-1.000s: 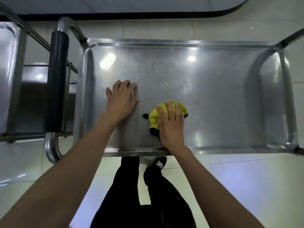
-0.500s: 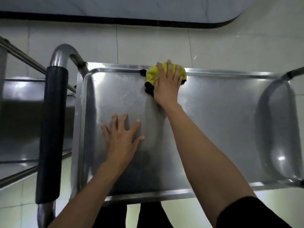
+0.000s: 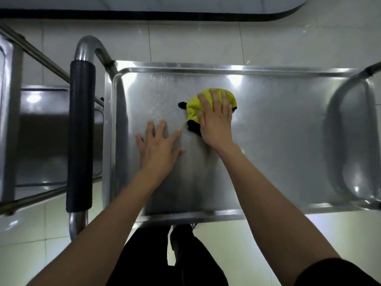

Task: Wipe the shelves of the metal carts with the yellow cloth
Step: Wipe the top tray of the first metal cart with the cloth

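The top shelf of a metal cart (image 3: 278, 129) fills the middle of the head view, shiny and rimmed. A bunched yellow cloth with black trim (image 3: 194, 108) lies on it near the centre. My right hand (image 3: 216, 122) presses flat on the cloth, fingers spread over it and pointing to the far rim. My left hand (image 3: 159, 147) rests flat on the bare shelf just left of the cloth, fingers apart, holding nothing.
The cart's push handle with a black grip (image 3: 80, 135) stands at the left. A second metal cart (image 3: 47, 129) is beyond it at the far left. A curved frame bar (image 3: 338, 124) arches over the shelf's right end. Pale floor tiles (image 3: 195, 40) surround the carts.
My right hand has drawn the cloth back from the far rim toward the middle of the shelf, after pushing it out there. My left hand stays planted on the shelf.
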The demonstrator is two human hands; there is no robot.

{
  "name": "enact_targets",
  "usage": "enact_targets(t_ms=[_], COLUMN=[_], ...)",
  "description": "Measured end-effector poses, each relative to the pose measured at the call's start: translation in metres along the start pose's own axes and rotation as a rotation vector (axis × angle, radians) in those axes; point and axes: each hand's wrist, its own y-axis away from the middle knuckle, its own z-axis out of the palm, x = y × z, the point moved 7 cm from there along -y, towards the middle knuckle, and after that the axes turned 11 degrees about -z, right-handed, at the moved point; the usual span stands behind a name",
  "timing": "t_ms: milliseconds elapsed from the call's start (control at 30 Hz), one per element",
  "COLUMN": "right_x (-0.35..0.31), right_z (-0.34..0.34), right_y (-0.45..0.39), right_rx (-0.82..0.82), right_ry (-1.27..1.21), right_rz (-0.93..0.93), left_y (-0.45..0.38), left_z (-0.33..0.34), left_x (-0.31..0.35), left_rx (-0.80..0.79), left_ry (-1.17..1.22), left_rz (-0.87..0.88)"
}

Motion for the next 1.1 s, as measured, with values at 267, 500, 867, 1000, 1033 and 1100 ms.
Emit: enact_targets(t_ms=[267,500,867,1000,1033,1100], right_x=[-0.032,-0.063,-0.073,-0.076,-0.077,-0.077], right_z=[0.031,0.050,0.051,0.049,0.047,0.044], right_y=[0.168,0.272,0.248,0.202,0.188,0.155], right_rx=[-0.069,-0.072,-0.086,-0.059,-0.053,-0.056], right_ry=[-0.042,-0.096,-0.111,-0.094,-0.094,-0.104], right_rz=[-0.023,-0.079,-0.179,-0.191,-0.196,-0.188], left_y=[-0.002,0.061,0.091,0.097,0.099,0.101], left_z=[0.001,0.016,0.020,0.022,0.023,0.025], left_x=[-0.012,-0.022,-0.052,-0.052,-0.052,-0.053], left_rx=[-0.064,-0.044,-0.071,-0.055,-0.048,-0.046], left_ry=[-0.055,-0.091,-0.036,-0.012,-0.013,-0.013], left_rz=[0.016,-0.033,-0.164,-0.187,-0.184,-0.177])
